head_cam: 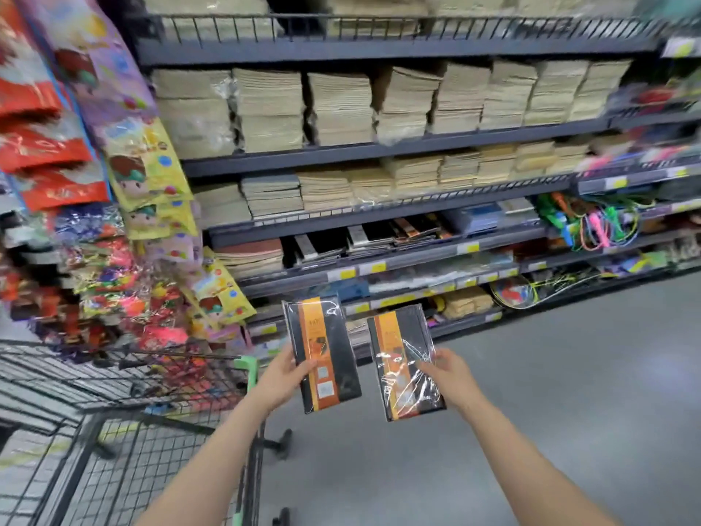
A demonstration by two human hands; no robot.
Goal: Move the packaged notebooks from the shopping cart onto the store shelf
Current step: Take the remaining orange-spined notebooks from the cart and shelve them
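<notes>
Grey store shelf (379,149) tiers carry stacked tan paper pads, with darker notebooks on a lower tier. Before the shelf, over grey floor, the left hand (282,377) grips one packaged notebook (322,351) at its left edge, thumb across the cover. The right hand (449,373) grips a second packaged notebook (404,364) at its right edge, just beside the first. A wire shopping cart (113,392) stands left of the shelf.
</notes>
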